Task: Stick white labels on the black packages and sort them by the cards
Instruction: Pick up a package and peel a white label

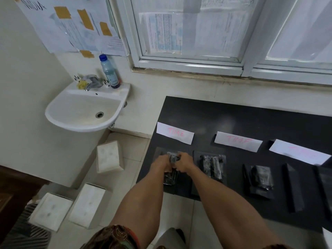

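The black package (169, 177) in hand lies on the matt black table (251, 115) just on the person's side of the left card (175, 133). Its glossy, crinkled film catches grey highlights. Both hands meet at the end of it nearest that card. The left hand (161, 163) curls its fingers over the package's left edge and the right hand (183, 162) curls over its right edge, knuckles up. The two hands almost touch, with a shiny grey strip of wrap showing between them. The fingertips are tucked under and hidden, so how hard they pinch cannot be told. The left card is a flat white paper rectangle with "TIME" hand-lettered in pink. To its right lie a middle card (238, 141) and a right card (299, 151) of the same kind; the lettering on the right card is blurred. Also to the right of the left card, and nearer the person, sit a second package (212, 167) and a third package (261, 174), both shiny and wrinkled, then a flatter, duller black pouch (294, 187). To the left of the left card, past the table edge, a rounded white ceramic sink (59, 112) hangs on the wall. On its rim are a metal tap (92, 81) and a clear plastic bottle (108, 71) with a blue cap. Below the sink, white rectangular boxes (109, 157) lie on the tiled floor.
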Demonstrator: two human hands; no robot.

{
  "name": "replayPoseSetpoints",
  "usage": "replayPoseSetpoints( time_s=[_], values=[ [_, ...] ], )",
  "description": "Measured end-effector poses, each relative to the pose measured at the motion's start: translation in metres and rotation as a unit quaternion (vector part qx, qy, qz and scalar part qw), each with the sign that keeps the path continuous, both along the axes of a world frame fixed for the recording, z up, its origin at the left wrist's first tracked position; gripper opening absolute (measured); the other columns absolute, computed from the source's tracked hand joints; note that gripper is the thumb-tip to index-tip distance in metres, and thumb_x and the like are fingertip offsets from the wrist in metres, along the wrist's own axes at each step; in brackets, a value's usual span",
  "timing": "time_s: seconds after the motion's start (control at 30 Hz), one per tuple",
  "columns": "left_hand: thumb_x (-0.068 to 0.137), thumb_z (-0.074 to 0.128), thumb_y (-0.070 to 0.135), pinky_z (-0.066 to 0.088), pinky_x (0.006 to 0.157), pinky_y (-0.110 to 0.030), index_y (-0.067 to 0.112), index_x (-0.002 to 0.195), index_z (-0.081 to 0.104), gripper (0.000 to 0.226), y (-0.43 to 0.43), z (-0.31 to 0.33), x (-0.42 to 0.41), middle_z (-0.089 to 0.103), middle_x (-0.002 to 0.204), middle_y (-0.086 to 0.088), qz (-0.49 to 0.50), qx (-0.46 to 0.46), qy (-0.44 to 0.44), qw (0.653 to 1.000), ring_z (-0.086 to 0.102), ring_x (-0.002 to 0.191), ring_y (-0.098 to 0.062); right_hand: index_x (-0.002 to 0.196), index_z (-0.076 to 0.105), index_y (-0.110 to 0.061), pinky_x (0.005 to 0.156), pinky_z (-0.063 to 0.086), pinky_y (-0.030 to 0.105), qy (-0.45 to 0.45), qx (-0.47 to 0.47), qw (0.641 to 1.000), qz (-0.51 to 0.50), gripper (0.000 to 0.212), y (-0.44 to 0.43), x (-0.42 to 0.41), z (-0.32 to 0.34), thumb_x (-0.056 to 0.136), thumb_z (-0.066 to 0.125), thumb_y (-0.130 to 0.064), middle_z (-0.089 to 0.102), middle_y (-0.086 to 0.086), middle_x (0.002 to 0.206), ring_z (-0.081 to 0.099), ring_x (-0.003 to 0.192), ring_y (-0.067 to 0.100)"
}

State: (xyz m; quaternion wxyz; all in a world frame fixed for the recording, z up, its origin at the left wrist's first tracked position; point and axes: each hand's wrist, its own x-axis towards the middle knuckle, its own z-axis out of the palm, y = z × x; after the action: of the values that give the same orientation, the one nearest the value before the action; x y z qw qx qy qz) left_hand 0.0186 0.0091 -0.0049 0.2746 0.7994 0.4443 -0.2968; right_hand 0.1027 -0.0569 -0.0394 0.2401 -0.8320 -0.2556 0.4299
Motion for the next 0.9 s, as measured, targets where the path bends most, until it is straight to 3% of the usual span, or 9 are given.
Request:
replayPoseSetpoints(
  time_s=[0.1, 0.27, 0.4, 0.6, 0.67, 0.73, 0.83, 0.9],
  values=[
    [0.087, 0.063, 0.011, 0.049, 0.084, -0.033, 0.010, 0.122, 0.054, 0.036, 0.005, 0.013, 0.001, 0.062, 0.113, -0.010, -0.006, -0.001, -0.019, 1.000, 0.058, 0.092, -0.022, 0.096, 0.054, -0.017, 0.077, 0.058, 0.038, 0.017, 0.030, 0.998, -0.053, 0.035, 0.001, 0.002, 0.011, 0.070, 0.076, -0.013, 0.065, 0.010, 0.099, 0.068, 0.090, 0.031],
    [0.085, 0.065, 0.015, 0.052, 0.079, -0.035, 0.010, 0.116, 0.054, 0.034, 0.011, 0.045, 0.011, 0.062, 0.110, -0.011, -0.014, 0.016, -0.028, 0.999, 0.063, 0.095, -0.026, 0.090, 0.048, -0.018, 0.068, 0.056, 0.040, 0.030, 0.063, 0.992, -0.105, 0.031, -0.002, 0.013, 0.037, 0.074, 0.074, -0.012, 0.060, 0.012, 0.096, 0.064, 0.076, 0.028],
    [0.086, 0.066, 0.014, 0.052, 0.080, -0.035, 0.007, 0.114, 0.057, 0.031, 0.009, 0.074, 0.030, 0.063, 0.111, -0.014, -0.039, 0.009, -0.056, 0.998, 0.064, 0.097, -0.027, 0.095, 0.049, -0.017, 0.056, 0.053, 0.032, 0.031, 0.090, 0.986, -0.139, 0.030, -0.012, 0.031, 0.062, 0.077, 0.072, -0.014, 0.062, 0.013, 0.100, 0.066, 0.071, 0.026],
    [0.089, 0.062, 0.011, 0.050, 0.072, -0.028, 0.001, 0.123, 0.058, 0.036, -0.008, 0.110, 0.069, 0.062, 0.123, -0.016, -0.058, 0.008, -0.115, 0.992, 0.055, 0.089, -0.021, 0.083, 0.044, -0.022, 0.072, 0.054, 0.037, -0.024, 0.136, 0.972, -0.190, 0.029, -0.041, 0.066, 0.097, 0.076, 0.072, -0.020, 0.062, 0.006, 0.091, 0.066, 0.083, 0.028],
    [0.089, 0.061, 0.012, 0.052, 0.081, -0.032, 0.003, 0.116, 0.061, 0.029, -0.019, 0.119, 0.084, 0.063, 0.116, -0.015, -0.070, -0.009, -0.133, 0.989, 0.054, 0.088, -0.020, 0.090, 0.046, -0.018, 0.074, 0.051, 0.034, -0.030, 0.143, 0.968, -0.204, 0.029, -0.059, 0.081, 0.108, 0.078, 0.072, -0.021, 0.058, 0.004, 0.092, 0.060, 0.087, 0.025],
    [0.088, 0.062, 0.013, 0.053, 0.082, -0.034, 0.011, 0.106, 0.062, 0.018, -0.035, 0.128, 0.102, 0.063, 0.104, -0.012, -0.060, -0.031, -0.154, 0.986, 0.055, 0.085, -0.021, 0.090, 0.046, -0.020, 0.081, 0.055, 0.040, -0.016, 0.156, 0.959, -0.235, 0.028, -0.082, 0.098, 0.116, 0.079, 0.072, -0.021, 0.060, 0.006, 0.097, 0.063, 0.091, 0.026],
    [0.089, 0.063, 0.012, 0.047, 0.075, -0.029, 0.015, 0.105, 0.063, 0.017, -0.066, 0.139, 0.135, 0.059, 0.095, -0.005, -0.053, -0.062, -0.194, 0.978, 0.055, 0.083, -0.021, 0.086, 0.046, -0.022, 0.078, 0.058, 0.044, -0.016, 0.175, 0.943, -0.283, 0.029, -0.123, 0.125, 0.129, 0.077, 0.074, -0.024, 0.063, 0.011, 0.100, 0.068, 0.089, 0.029],
    [0.089, 0.063, 0.009, 0.052, 0.072, -0.032, 0.017, 0.100, 0.062, 0.014, -0.092, 0.147, 0.161, 0.060, 0.098, -0.006, -0.045, -0.092, -0.210, 0.972, 0.058, 0.086, -0.022, 0.086, 0.047, -0.020, 0.072, 0.060, 0.041, -0.022, 0.193, 0.927, -0.320, 0.028, -0.156, 0.144, 0.138, 0.077, 0.074, -0.022, 0.064, 0.012, 0.099, 0.069, 0.082, 0.026]
  ],
)
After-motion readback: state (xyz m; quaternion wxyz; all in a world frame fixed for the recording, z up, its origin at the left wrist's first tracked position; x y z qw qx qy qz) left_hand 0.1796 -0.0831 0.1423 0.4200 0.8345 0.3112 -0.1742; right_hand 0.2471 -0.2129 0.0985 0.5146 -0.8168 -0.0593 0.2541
